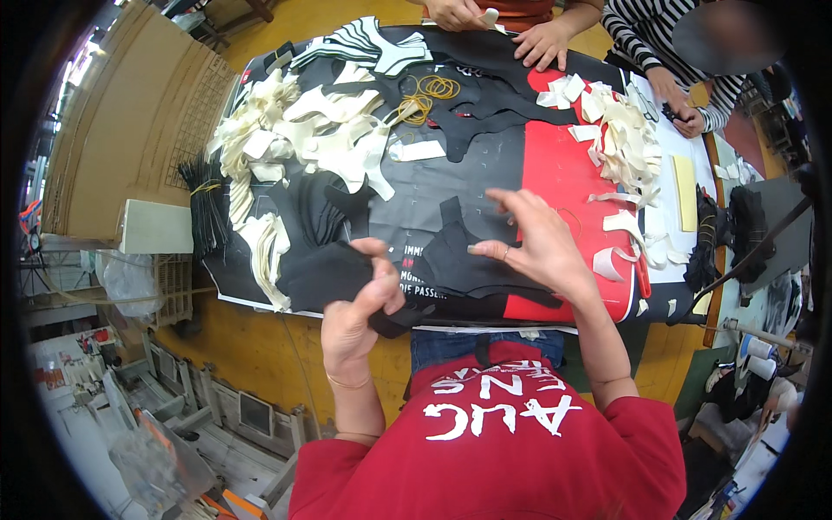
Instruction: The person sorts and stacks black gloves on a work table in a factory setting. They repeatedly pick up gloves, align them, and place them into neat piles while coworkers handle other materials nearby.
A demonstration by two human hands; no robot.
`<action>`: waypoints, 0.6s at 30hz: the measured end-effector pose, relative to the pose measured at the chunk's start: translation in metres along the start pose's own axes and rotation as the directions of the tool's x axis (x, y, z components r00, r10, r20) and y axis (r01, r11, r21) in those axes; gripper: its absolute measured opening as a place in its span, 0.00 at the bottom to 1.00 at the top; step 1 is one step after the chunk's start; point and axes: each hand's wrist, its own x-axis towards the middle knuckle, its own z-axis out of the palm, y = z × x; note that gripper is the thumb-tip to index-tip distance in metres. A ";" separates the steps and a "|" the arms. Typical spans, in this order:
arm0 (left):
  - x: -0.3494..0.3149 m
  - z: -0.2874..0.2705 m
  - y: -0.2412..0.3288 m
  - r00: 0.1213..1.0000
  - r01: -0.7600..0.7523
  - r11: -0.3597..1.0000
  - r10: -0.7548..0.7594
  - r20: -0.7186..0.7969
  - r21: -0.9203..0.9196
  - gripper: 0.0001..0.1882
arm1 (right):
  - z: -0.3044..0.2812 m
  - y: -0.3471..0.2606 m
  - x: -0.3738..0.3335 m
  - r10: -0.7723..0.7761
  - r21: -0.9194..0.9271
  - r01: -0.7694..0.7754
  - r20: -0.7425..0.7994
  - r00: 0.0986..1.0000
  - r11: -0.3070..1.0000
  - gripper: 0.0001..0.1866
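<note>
My left hand point(362, 305) is closed at the table's near edge, its fingers curled on a black fabric piece point(325, 276) that spreads out to its left. Motion blurs those fingertips a little. To the right, my right hand point(548, 247) hovers with fingers spread and nothing in it. Beneath and beside it lie flat black cut pieces point(455, 256), shaped with narrow straps. More black pieces point(316, 208) are stacked in a fanned pile beyond my left hand.
Cream cut pieces point(334, 143) heap at the left, and cream scraps point(628, 143) at the right. Yellow elastic bands point(416, 108) lie far centre. A black cord bundle point(206, 204) stands by cardboard point(130, 113). Two people's hands point(542, 43) point(680, 108) work across the table.
</note>
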 end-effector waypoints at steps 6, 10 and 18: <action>0.043 0.038 -0.003 0.884 0.260 0.779 -0.430 0.183 0.571 0.17 | -0.019 -0.004 0.011 -0.326 0.347 0.250 0.182 0.928 0.904 0.54; 0.055 0.068 -0.009 0.947 0.102 0.933 -0.197 0.252 0.345 0.11 | -0.018 -0.002 0.008 -0.194 0.758 0.059 0.090 0.977 0.650 0.54; 0.110 0.102 -0.050 0.818 -0.572 0.708 0.532 0.220 0.414 0.16 | -0.041 0.022 0.003 -0.026 0.616 -0.135 0.245 0.969 0.776 0.25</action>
